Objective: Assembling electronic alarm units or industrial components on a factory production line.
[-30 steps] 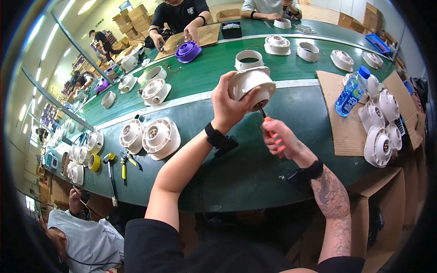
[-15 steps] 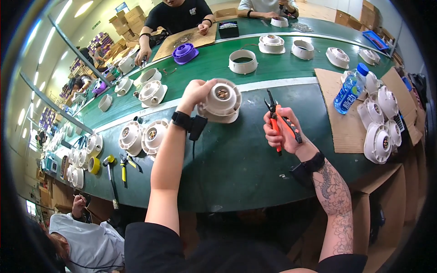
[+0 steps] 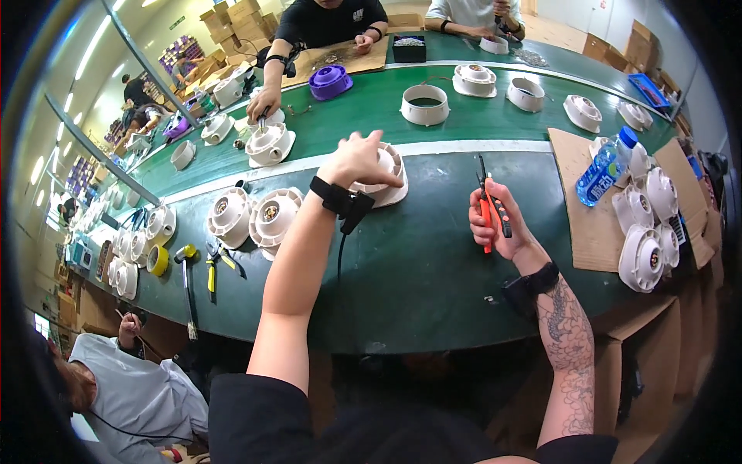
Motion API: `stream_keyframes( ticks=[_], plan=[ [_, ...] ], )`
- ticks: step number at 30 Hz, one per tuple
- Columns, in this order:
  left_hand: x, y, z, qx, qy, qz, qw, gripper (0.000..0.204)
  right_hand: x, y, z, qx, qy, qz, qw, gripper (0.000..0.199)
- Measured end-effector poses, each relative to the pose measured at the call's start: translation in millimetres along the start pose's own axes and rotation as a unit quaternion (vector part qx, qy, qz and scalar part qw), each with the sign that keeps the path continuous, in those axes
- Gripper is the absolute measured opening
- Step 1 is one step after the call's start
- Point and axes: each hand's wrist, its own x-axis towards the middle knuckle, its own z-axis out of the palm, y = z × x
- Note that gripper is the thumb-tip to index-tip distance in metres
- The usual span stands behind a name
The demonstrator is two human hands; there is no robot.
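My left hand (image 3: pixel 354 162) is spread over a white round plastic housing (image 3: pixel 393 185) on the green table, fingers apart and covering much of its top. Whether the fingertips press on it cannot be seen. To the right, clear of the housing, my right hand (image 3: pixel 498 220) is closed round orange-and-black-handled pliers (image 3: pixel 487 207). Their narrow jaws point away from me, looking closed. Two similar white housings (image 3: pixel 230 215) with brass-coloured parts in their centres sit left of my left forearm.
A hammer (image 3: pixel 185 282), yellow-handled pliers (image 3: pixel 211 274) and a yellow tape roll (image 3: pixel 158 261) lie at the left. On the right, cardboard (image 3: pixel 576 232) carries a blue-capped bottle (image 3: pixel 605 168) and several housings (image 3: pixel 643 255). Across the belt, a co-worker's hand (image 3: pixel 264 104) works at another housing (image 3: pixel 269 145).
The housing that my left hand held by its rim is now down on the table, and that hand has spread its fingers over it. My right hand still grips the pliers.
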Motion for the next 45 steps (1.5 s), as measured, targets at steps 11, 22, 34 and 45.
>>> stream_keyframes(
  ticks=[11, 22, 34, 45],
  plan=[
    [-17, 34, -20, 0.118, -0.110, -0.147, 0.976, 0.102, 1, -2, -4, -0.019, 0.050, -0.005, 0.999, 0.053],
    [3, 11, -14, 0.094, -0.179, -0.186, 0.962, 0.036, 2, -2, 1, -0.004, 0.061, -0.015, 0.998, 0.049],
    [21, 91, 20, -0.345, -0.114, 0.183, 0.913, 0.035, 0, -11, -15, 0.138, -0.097, -0.011, 0.986, 0.062],
    [213, 121, 84, -0.378, -0.072, 0.029, 0.923, 0.031, 3, -28, -58, 0.096, 0.087, -0.155, 0.979, 0.043]
  ],
)
